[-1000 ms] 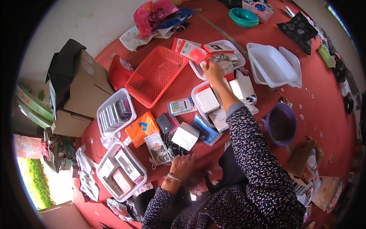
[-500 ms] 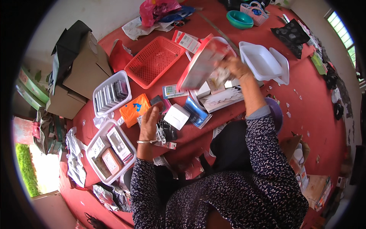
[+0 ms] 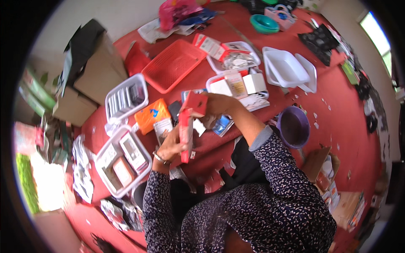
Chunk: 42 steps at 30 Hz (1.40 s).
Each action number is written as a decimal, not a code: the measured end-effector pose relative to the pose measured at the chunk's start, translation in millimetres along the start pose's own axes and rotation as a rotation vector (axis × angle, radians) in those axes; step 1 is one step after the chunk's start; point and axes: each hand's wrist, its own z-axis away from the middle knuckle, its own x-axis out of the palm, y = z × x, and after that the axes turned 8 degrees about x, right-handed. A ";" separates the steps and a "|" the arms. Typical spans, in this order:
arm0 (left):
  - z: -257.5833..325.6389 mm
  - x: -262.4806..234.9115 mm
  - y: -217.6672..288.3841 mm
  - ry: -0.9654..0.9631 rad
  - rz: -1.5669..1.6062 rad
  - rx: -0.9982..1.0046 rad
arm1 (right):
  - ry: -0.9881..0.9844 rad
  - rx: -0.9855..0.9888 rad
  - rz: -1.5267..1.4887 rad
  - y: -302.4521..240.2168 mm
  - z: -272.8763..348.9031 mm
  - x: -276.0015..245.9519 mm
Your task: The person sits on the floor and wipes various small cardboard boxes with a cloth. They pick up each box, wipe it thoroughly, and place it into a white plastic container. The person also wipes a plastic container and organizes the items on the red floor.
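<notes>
In front of my body stands a flat red box (image 3: 185, 139), tipped up so that its narrow edge faces me. My left hand (image 3: 169, 145), with a bangle at the wrist, is closed on its left side. My right hand (image 3: 217, 105) grips its upper right end, and those fingers are partly hidden behind it. An orange packet (image 3: 149, 117) with a blue figure lies just beyond my left hand. Below my right hand is a blue shiny packet (image 3: 221, 125).
Boxes fill a white basket (image 3: 145, 166) at left; another white basket (image 3: 146, 95) holds a row of dark flat items. A red basket (image 3: 171, 67) stands beyond. Right are a purple bucket (image 3: 307, 126), white trays (image 3: 280, 69) and a cardboard carton (image 3: 314, 162).
The red box has come from the far right toward my body and turned edge-on. My left hand has closed on it. A white tray of small items now shows where the box was.
</notes>
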 end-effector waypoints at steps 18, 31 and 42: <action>-12.7 -4.7 -15.1 0.459 -1.167 0.237 | 0.173 0.233 -0.875 -7.6 6.4 -15.1; -4.7 1.9 -0.5 0.277 -0.078 -0.052 | 0.248 0.179 -0.614 -12.0 -5.7 -5.5; -20.0 -9.8 -44.2 0.328 -0.610 0.100 | 0.889 -0.222 0.589 -39.4 -9.1 27.4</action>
